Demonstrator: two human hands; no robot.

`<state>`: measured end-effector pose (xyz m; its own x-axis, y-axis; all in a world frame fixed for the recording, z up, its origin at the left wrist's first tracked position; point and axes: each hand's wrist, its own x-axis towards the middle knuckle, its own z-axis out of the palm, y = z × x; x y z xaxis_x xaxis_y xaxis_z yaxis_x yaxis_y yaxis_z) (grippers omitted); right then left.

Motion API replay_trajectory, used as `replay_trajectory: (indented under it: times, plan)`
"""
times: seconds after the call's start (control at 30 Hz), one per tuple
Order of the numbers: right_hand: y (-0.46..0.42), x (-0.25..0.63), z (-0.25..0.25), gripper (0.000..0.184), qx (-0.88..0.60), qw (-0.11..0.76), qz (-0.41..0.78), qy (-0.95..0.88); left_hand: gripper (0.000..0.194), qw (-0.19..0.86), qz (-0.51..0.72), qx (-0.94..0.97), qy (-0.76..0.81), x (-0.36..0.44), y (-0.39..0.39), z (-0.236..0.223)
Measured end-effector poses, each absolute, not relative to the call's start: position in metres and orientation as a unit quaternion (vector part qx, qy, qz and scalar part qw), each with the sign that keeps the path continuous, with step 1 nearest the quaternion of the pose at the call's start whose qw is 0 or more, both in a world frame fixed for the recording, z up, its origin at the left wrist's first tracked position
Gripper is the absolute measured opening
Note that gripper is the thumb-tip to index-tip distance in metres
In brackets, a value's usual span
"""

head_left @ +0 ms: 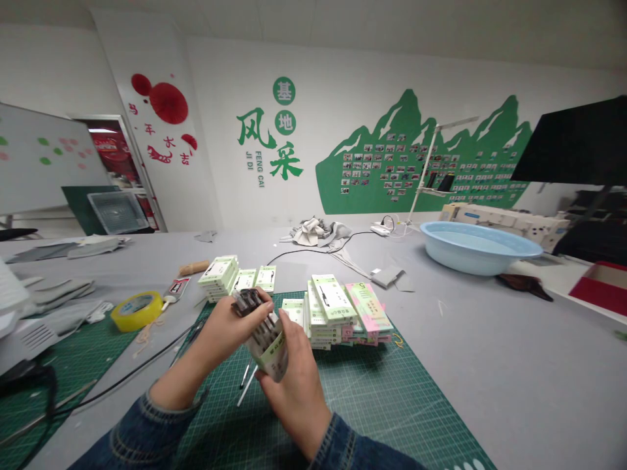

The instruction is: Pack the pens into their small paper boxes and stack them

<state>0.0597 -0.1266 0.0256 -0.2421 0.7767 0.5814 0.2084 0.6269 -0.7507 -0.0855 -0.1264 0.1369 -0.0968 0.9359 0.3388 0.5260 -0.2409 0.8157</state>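
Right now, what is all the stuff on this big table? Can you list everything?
Small box: one, green-white, held in both hands.
Dark insert: one, black, sticking out of the box top.
Box stacks: several, green and pink, on the cutting mat.
Tape roll: one, yellow, left.
Basin: one, light blue, right.
Cloth pile: grey-white, far middle.
Left hand: grips the insert.
Right hand: holds the box.

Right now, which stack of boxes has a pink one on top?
The rightmost stack on the green cutting mat; its top box is pink, while the others are topped green and white.
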Motion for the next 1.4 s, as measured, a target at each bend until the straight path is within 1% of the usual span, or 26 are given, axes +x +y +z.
replay_trajectory:
  times: [0.1,0.23,0.33,0.47,0.63,0.7,0.8,0.87,1.0,1.07,1.17,1.23,1.3,1.4]
  plan:
    - [-0.125,0.06,0.025,0.099,-0.326,0.527,0.263,-0.74,0.014,0.159,0.442,0.672,0.572,-0.079,-0.124,0.126]
    - [-0.122,0.059,0.023,0.095,-0.323,0.542,0.254,-0.733,0.012,0.137,0.42,0.694,0.569,-0.077,-0.12,0.115]
    - [-0.121,0.06,0.023,0.094,-0.323,0.544,0.264,-0.728,0.019,0.128,0.383,0.714,0.571,-0.081,-0.121,0.114]
    - [-0.121,0.061,0.023,0.097,-0.326,0.535,0.276,-0.729,0.037,0.204,0.371,0.7,0.575,-0.092,-0.125,0.115]
    - [-0.123,0.061,0.022,0.1,-0.336,0.536,0.289,-0.719,0.059,0.336,0.407,0.654,0.542,-0.105,-0.131,0.102]
    - [-0.124,0.061,0.022,0.103,-0.343,0.531,0.297,-0.716,0.061,0.381,0.43,0.625,0.529,-0.109,-0.133,0.098]
    - [-0.125,0.061,0.021,0.104,-0.359,0.529,0.295,-0.71,0.053,0.394,0.479,0.593,0.514,-0.117,-0.137,0.1]
    - [-0.125,0.061,0.023,0.099,-0.367,0.531,0.295,-0.704,0.052,0.387,0.491,0.59,0.511,-0.125,-0.139,0.104]
    - [-0.124,0.062,0.026,0.083,-0.352,0.534,0.296,-0.709,0.071,0.408,0.412,0.634,0.511,-0.131,-0.139,0.104]
    - [-0.124,0.062,0.027,0.08,-0.34,0.539,0.292,-0.713,0.066,0.406,0.391,0.641,0.521,-0.125,-0.138,0.1]
    - [-0.123,0.062,0.026,0.081,-0.333,0.542,0.281,-0.719,0.049,0.385,0.409,0.627,0.54,-0.108,-0.135,0.097]
    - [-0.124,0.062,0.025,0.082,-0.332,0.542,0.271,-0.723,0.042,0.364,0.418,0.63,0.544,-0.098,-0.136,0.097]
    - [-0.125,0.061,0.025,0.081,-0.333,0.539,0.269,-0.725,0.041,0.325,0.403,0.657,0.548,-0.091,-0.139,0.1]
    - [-0.127,0.061,0.023,0.079,-0.347,0.537,0.27,-0.719,0.048,0.269,0.375,0.691,0.556,-0.087,-0.142,0.103]
